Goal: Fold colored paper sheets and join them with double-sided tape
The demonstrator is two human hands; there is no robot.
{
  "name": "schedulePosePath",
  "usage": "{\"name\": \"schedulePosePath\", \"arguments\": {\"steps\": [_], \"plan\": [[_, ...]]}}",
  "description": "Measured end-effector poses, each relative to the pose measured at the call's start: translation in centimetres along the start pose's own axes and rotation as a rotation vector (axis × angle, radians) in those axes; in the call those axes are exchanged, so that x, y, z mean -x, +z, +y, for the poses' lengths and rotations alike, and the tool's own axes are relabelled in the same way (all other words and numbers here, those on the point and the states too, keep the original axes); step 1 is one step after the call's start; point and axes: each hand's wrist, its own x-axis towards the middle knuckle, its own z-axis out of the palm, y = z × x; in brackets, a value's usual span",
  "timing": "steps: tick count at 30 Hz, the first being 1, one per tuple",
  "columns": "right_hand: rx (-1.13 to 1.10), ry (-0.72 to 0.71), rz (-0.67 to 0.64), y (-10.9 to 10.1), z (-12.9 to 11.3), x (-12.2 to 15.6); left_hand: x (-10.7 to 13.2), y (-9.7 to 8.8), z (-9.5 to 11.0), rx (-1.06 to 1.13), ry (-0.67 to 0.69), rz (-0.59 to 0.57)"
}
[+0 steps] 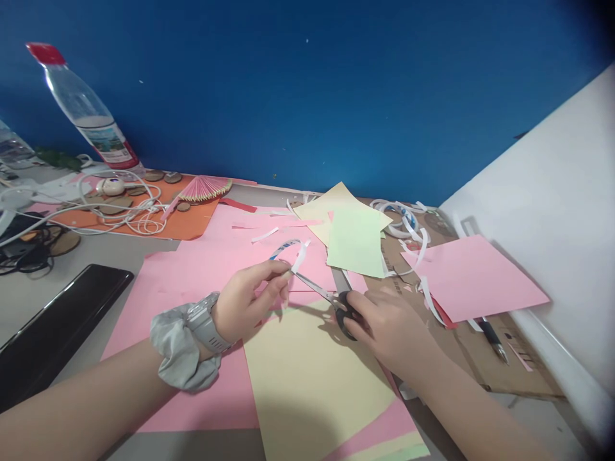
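My right hand (387,320) grips a pair of black-handled scissors (319,289), whose blades point left toward my other hand. Between the thumb and forefinger of my left hand (252,291) is a curled white strip (298,258) with blue print on part of it. The scissor tips meet the strip close to my left fingertips; whether the blades are parted there I cannot tell. Under both hands lies a pale yellow sheet (312,371), on top of large pink paper (202,275). A light green sheet (355,240) is just beyond the scissors.
A red-capped bottle (103,128) stands at the back left, near tangled white cables (120,198) and a folded pink paper fan (204,189). A black phone-like slab (62,326) lies left. At right are cardboard (509,378), a pink sheet (475,278) and a pen (493,339).
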Motion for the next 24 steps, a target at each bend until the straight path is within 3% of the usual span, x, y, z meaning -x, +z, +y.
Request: {"name": "schedulePosePath", "arguments": {"steps": [3,6,10,16,24], "plan": [[-0.086,0.049,-0.13,-0.21,-0.43,-0.2,-0.01,0.01,0.01,-0.009,-0.002,0.004],[-0.116,0.059,-0.159,-0.46,-0.75,-0.39,0.05,0.08,-0.06,-0.006,-0.031,0.005],[-0.087,0.03,-0.115,-0.48,-0.67,-0.3,0.11,0.08,-0.22,-0.016,-0.026,0.013],[0.073,-0.025,0.095,0.06,-0.09,0.2,0.07,-0.06,-0.03,0.015,-0.031,-0.009],[0.07,-0.005,0.038,-0.09,-0.82,0.07,0.23,0.09,-0.14,-0.041,0.013,0.008]]}}
